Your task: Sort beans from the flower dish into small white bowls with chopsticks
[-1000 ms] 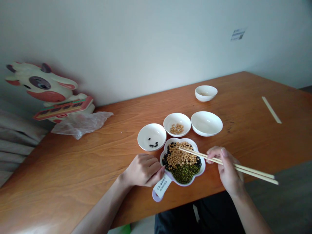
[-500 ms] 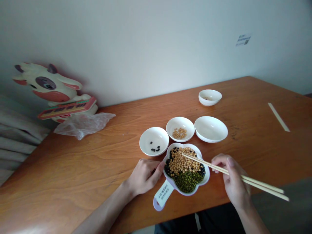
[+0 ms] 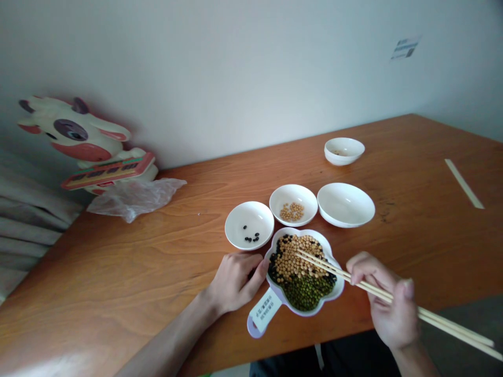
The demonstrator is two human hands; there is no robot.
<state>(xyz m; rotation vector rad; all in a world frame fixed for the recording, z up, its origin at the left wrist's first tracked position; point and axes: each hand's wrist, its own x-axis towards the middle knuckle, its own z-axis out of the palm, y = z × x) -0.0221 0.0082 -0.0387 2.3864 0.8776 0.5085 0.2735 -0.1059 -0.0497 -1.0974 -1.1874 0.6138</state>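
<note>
A: Right hand (image 3: 387, 306)?
B: I see it clamped on pale wooden chopsticks (image 3: 393, 299), tips over the flower-shaped white dish of mixed beans (image 3: 302, 271), lower centre.
A: Left hand (image 3: 236, 280)?
B: Fingers loosely curled, resting against the dish's left rim.

A wooden table (image 3: 118, 272) with an orange-brown grain stands against the wall. Near its front edge lies a flower-shaped dish (image 3: 336, 290) of mixed beans with a labelled handle. Just behind it sit three white bowls in a row: the left bowl (image 3: 249, 224) with a few black beans, the middle bowl (image 3: 293, 202) with yellow beans, and the right bowl (image 3: 346, 203). A smaller bowl (image 3: 343, 150) stands farther back. A crumpled clear plastic bag (image 3: 135, 197) lies at the far left beside a cow toy (image 3: 84, 144), and a pale paper sleeve (image 3: 463, 183) lies well apart on the right.
</note>
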